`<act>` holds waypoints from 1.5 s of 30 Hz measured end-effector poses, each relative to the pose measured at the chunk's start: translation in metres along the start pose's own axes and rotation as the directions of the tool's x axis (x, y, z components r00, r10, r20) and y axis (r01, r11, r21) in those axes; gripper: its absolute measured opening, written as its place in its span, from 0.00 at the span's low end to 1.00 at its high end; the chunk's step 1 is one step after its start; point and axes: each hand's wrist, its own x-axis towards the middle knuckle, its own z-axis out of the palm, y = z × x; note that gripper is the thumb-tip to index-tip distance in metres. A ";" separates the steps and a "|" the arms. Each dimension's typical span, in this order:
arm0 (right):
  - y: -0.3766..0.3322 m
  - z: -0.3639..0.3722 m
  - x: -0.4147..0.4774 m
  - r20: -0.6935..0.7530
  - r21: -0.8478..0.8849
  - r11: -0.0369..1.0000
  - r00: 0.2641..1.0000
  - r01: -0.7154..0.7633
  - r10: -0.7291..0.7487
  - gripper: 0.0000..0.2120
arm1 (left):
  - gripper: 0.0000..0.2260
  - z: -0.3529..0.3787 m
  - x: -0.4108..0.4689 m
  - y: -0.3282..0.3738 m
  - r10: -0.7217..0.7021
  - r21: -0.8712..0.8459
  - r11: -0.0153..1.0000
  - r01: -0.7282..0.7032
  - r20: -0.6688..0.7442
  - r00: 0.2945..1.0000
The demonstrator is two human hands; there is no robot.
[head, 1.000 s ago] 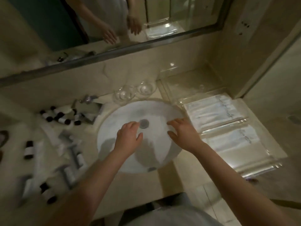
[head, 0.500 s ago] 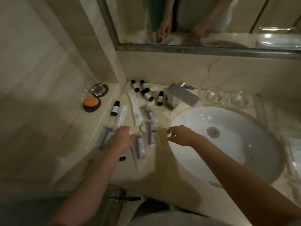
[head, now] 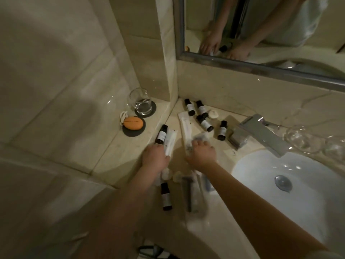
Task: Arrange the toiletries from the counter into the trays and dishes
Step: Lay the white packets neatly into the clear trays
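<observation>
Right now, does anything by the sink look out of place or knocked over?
Small dark bottles and white tubes lie scattered at odd angles left of the sink, none in a tray. Nothing looks spilled or broken.

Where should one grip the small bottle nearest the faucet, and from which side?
Pinch the bottle across its labelled middle, coming down from above. It seems to lie flat, cap toward the wall, with bare counter on both long sides.

No text can be read. The pale labels on the small dark bottles [head: 190, 107] and the faint print on the long white plastic tubes [head: 170, 142] are too small and blurred.
</observation>
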 end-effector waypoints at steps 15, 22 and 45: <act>-0.013 0.004 0.045 0.142 0.296 0.923 0.967 -0.247 0.213 0.10 | 0.20 0.013 0.035 0.009 -0.174 -0.223 0.953 0.205 0.149 0.973; 0.006 -0.035 0.029 0.063 0.701 0.701 0.990 -0.135 0.127 0.09 | 0.13 -0.012 0.031 0.016 -0.134 -0.486 0.866 0.121 0.008 0.991; 0.176 -0.080 -0.224 -0.169 0.927 0.375 0.888 -0.004 0.427 0.09 | 0.06 -0.047 -0.110 0.188 0.170 -0.741 0.551 -0.384 -0.351 0.921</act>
